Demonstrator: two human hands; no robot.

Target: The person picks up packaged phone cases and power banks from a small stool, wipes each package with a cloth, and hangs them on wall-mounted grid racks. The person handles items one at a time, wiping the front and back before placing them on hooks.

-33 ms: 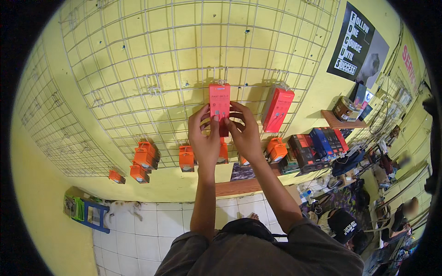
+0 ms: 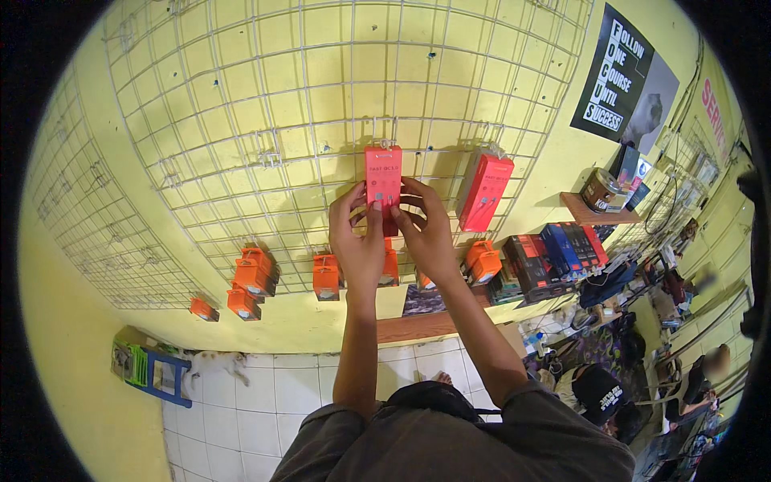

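Note:
A slim red cable box hangs upright from a hook on the white wire grid, straight ahead of me. My left hand grips its left edge, with the thumb on the front face. On the opposite edge my right hand holds it the same way, and the two thumbs lie close together near its lower part. My fingertips behind the box are partly hidden. To the right, a stack of similar red boxes hangs on another hook, touched by neither hand.
Orange boxes hang lower on the grid, some beside my wrists. A wooden shelf runs below, with dark and blue boxes at right. A cat lies on the tiled floor near a blue stool. People sit at far right.

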